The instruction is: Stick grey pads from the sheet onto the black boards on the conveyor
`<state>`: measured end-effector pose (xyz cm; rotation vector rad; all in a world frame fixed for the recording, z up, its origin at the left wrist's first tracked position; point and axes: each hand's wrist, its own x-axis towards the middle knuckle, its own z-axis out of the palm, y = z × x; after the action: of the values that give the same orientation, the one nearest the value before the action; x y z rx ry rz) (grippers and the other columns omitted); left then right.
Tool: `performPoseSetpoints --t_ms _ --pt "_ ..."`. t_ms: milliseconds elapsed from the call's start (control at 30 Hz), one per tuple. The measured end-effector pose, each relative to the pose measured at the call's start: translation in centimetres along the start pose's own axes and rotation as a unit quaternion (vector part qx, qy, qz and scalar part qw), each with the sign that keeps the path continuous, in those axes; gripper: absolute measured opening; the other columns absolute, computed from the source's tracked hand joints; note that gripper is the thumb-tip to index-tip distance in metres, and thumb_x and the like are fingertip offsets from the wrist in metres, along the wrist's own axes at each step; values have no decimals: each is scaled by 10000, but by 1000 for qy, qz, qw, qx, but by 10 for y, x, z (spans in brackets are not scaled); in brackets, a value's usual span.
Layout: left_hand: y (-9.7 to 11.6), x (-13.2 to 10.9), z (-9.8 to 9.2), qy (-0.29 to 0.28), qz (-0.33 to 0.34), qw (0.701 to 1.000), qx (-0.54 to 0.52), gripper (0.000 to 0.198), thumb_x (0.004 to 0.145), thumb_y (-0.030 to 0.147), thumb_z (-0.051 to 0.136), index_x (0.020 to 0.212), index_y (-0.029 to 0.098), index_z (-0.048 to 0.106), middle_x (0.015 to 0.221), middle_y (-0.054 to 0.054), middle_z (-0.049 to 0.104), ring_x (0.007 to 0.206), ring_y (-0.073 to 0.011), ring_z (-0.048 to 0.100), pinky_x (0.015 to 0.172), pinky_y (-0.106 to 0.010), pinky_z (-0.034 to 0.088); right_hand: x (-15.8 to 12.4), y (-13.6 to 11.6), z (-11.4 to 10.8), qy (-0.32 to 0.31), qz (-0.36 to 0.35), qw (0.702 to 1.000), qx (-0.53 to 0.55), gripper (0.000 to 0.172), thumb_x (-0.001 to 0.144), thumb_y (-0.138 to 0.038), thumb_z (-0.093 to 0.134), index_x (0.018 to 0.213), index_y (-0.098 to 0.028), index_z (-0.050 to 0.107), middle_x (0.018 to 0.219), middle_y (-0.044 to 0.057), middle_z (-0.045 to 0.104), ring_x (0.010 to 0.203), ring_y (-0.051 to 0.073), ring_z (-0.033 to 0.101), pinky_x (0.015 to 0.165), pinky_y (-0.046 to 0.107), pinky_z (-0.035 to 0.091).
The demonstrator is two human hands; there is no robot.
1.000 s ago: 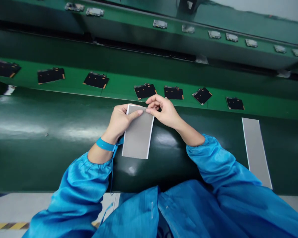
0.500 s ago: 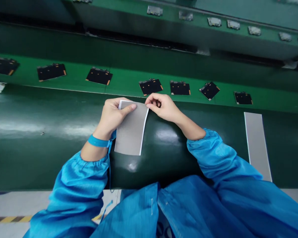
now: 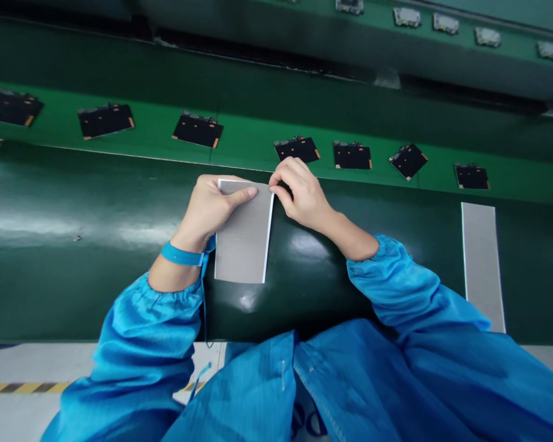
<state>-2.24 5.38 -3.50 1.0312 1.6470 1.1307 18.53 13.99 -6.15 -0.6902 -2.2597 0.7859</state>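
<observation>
My left hand (image 3: 209,209) grips a grey rectangular sheet (image 3: 243,236) by its top left part, thumb lying across its face. At the sheet's top right corner my right hand (image 3: 301,193) pinches the edge with thumb and forefinger. The sheet is held just above the dark green worktop (image 3: 74,245). A blue wrist strap (image 3: 180,255) circles my left wrist, and both arms wear blue sleeves.
A long grey strip (image 3: 482,264) lies on the worktop at the right. Beyond it a green conveyor belt (image 3: 156,144) carries several black boards, such as one (image 3: 297,149) right behind my hands. A farther belt holds small silver parts (image 3: 445,23).
The sheet has tilted from slanted to nearly upright in view, and my right hand has closed in on its top right corner. The view has shifted downward a little.
</observation>
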Motion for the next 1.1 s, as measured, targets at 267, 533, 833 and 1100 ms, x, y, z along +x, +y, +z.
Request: performPoseSetpoints --t_ms 267,533,833,1100 --pt "0 -1 2 -2 -11 999 39 296 712 416 935 857 174 847 785 -57 757 684 -198 653 593 -292 506 2 -8 -2 -4 78 995 57 179 982 -138 541 1135 -222 585 1083 78 664 942 215 608 888 382 543" --pt "0 0 3 -11 -3 999 38 324 704 429 945 876 169 859 824 -76 789 683 -200 638 572 -284 477 -1 -6 6 -37 29 999 -11 264 996 -106 468 1219 -214 560 1073 90 680 1035 253 632 1013 442 522" --pt "-2 3 1 -11 -21 999 40 342 697 440 954 898 182 856 829 -78 795 669 -204 656 554 -270 476 0 -6 6 -63 35 997 -20 263 1048 -127 387 1272 -198 504 1189 121 682 1085 238 636 1032 399 507" --pt "-2 5 0 -12 -23 998 50 352 673 447 966 853 171 843 764 -79 768 624 -202 629 537 -279 467 2 -5 0 -35 78 992 95 209 1062 -182 402 1257 -211 471 1093 76 646 967 191 639 903 334 535"
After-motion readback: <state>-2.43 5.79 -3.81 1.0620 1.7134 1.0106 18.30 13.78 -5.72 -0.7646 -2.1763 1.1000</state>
